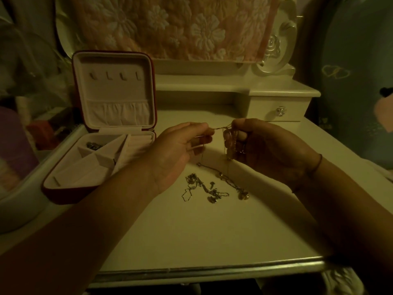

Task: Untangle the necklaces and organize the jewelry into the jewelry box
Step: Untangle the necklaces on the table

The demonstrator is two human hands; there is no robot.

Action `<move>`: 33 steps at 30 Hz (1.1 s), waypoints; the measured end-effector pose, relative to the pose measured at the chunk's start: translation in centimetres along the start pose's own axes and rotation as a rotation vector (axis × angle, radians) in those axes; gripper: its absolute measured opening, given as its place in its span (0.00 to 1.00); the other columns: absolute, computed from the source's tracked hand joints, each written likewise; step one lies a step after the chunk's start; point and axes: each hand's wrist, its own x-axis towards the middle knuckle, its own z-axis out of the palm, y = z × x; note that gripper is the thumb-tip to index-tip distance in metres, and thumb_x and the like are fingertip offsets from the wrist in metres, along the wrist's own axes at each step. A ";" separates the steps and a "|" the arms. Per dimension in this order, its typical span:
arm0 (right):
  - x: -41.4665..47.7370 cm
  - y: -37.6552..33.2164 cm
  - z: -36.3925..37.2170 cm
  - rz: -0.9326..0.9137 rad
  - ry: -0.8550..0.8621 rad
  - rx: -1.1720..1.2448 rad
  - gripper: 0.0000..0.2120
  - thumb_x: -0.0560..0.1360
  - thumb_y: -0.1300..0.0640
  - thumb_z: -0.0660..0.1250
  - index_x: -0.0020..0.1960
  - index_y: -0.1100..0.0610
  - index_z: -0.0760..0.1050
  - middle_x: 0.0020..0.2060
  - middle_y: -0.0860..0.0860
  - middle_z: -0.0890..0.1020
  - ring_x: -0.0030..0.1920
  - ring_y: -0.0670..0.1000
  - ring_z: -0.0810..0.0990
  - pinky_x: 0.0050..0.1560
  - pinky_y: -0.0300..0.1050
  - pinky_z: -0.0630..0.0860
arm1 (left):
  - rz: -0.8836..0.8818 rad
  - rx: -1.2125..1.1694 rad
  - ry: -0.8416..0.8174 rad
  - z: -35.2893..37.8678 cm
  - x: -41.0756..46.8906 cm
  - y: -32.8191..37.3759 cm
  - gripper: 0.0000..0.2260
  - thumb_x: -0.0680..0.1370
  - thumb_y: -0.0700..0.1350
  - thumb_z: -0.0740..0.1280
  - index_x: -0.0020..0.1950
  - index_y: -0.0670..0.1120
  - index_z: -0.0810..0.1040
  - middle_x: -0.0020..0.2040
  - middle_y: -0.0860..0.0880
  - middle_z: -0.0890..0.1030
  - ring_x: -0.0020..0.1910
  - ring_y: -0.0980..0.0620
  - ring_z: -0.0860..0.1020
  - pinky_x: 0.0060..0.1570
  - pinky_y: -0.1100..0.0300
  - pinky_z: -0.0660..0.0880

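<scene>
A pale cream counter (212, 231) with a worn, silvery near edge fills the dim, yellowish scene; at its far right sits a small raised drawer (278, 111) with a glassy knob, beside a carved white mirror frame (280, 39) draped with a pink floral quilt (180, 26). On the left of the counter the red jewelry box (102, 145) stands open, lid upright, with something small and dark in one far compartment of its pale lining. Above the middle of the counter the left hand (178, 152) and right hand (270, 150) are raised close together, the fingers of each pinched shut on a short taut stretch of chain (221, 127), with more strands bunched in the right hand. A tangle of necklaces (204, 188) lies on the counter just nearer than the hands
</scene>
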 end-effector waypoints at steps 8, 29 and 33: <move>0.1 0.1 -0.2 -0.015 0.022 0.031 0.05 0.70 0.56 0.64 0.38 0.56 0.69 0.28 0.47 0.73 0.34 0.46 0.73 0.43 0.43 0.71 | -0.052 -0.085 -0.102 0.0 -0.4 0.3 0.08 0.79 0.41 0.60 0.40 0.44 0.71 0.34 0.47 0.78 0.31 0.54 0.76 0.34 0.61 0.76; 0.1 -0.2 -0.2 -0.026 -0.091 0.097 0.15 0.73 0.56 0.60 0.29 0.52 0.77 0.32 0.49 0.77 0.30 0.44 0.72 0.35 0.37 0.71 | 0.272 0.657 -0.018 0.7 -1.0 -0.6 0.09 0.72 0.45 0.72 0.49 0.57 0.79 0.39 0.52 0.66 0.33 0.61 0.67 0.34 0.72 0.66; 0.1 -0.3 -0.2 -0.020 -0.082 0.066 0.16 0.74 0.55 0.59 0.30 0.53 0.77 0.30 0.48 0.76 0.29 0.44 0.71 0.36 0.37 0.67 | 0.232 0.603 -0.066 0.9 -1.2 -0.6 0.08 0.74 0.45 0.70 0.50 0.57 0.79 0.39 0.50 0.67 0.34 0.62 0.67 0.34 0.73 0.67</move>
